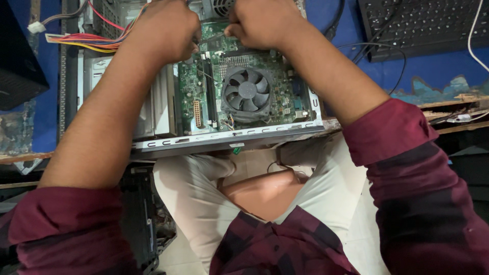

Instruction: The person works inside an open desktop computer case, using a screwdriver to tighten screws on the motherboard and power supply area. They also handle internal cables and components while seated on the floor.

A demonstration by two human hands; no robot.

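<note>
An opened desktop computer case [229, 138] lies on a blue table, its green motherboard [191, 97] exposed with a round black cooling fan [247, 91] in the middle. My left hand [165, 28] is fisted over the far part of the board, left of the fan. My right hand [262, 20] is fisted just opposite it. Between the two fists a thin metal part or cable [211, 36] shows; both hands seem to grip it, though the fingers hide what it is.
A bundle of red, yellow and orange wires [86, 40] runs out of the case's far left. A black keyboard [423, 23] lies at the far right with cables beside it. A black box [18, 56] stands at the left. My knees sit under the table edge.
</note>
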